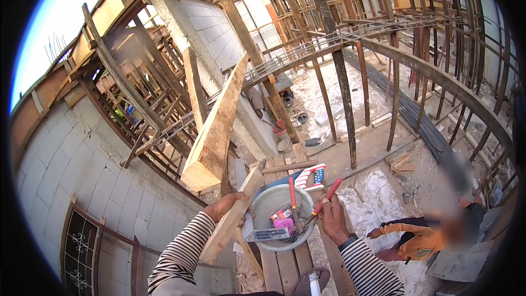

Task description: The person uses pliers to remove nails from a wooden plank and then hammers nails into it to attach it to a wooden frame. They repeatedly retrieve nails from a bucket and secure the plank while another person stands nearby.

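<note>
My left hand (pixel 226 206) is closed around a short wooden board (pixel 230 219), held on a slant beside a grey bucket (pixel 267 201). My right hand (pixel 333 220), with a watch at its wrist, grips one red handle of a pair of pincers (pixel 332 188) over the bucket's right rim. The other red handle stands apart from it, and the jaws point down into the bucket. Inside lie a pink item (pixel 283 223), a grey rectangular piece (pixel 267 234) and what look like nails (pixel 298 232).
The bucket stands on wooden planks (pixel 279 268). Behind it lie a handsaw (pixel 312 177) with a red, white and blue handle and a hammer (pixel 290 166). A thick timber beam (pixel 216 131) rises ahead. A person in orange (pixel 416 238) is below right, near long dark bars (pixel 408 107).
</note>
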Demonstrator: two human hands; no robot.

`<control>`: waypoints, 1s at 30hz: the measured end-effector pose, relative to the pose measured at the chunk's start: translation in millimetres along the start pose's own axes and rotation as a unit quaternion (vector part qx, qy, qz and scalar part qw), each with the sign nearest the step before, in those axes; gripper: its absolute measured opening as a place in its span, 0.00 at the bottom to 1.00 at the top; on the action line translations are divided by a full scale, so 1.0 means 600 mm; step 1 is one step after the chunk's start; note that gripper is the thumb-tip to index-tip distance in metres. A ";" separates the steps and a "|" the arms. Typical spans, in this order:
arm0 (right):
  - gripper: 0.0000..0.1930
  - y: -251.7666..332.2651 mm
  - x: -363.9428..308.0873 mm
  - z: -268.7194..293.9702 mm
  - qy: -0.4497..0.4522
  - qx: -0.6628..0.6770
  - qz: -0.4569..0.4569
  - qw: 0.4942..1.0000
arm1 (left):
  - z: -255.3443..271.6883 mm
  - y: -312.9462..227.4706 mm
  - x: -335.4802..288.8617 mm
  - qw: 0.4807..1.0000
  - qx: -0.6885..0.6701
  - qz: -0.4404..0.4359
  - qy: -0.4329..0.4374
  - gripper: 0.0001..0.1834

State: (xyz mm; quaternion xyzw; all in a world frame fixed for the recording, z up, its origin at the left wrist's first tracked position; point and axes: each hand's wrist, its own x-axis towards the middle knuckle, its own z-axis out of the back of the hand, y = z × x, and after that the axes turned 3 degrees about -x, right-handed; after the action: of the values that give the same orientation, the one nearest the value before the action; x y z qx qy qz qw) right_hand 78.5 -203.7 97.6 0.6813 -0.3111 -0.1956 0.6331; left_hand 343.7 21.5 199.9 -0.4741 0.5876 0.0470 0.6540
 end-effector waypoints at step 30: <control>0.09 0.138 -0.132 0.138 -0.173 0.594 -0.152 0.770 | -0.148 0.104 -0.025 0.955 0.080 -0.273 0.087 0.26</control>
State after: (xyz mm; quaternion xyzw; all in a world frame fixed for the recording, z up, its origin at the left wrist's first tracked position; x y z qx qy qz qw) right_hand -48.7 -212.2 159.0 0.9145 -0.3622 -0.1801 -0.0007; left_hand 236.2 3.1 189.4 -0.5643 0.4925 -0.2220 0.6243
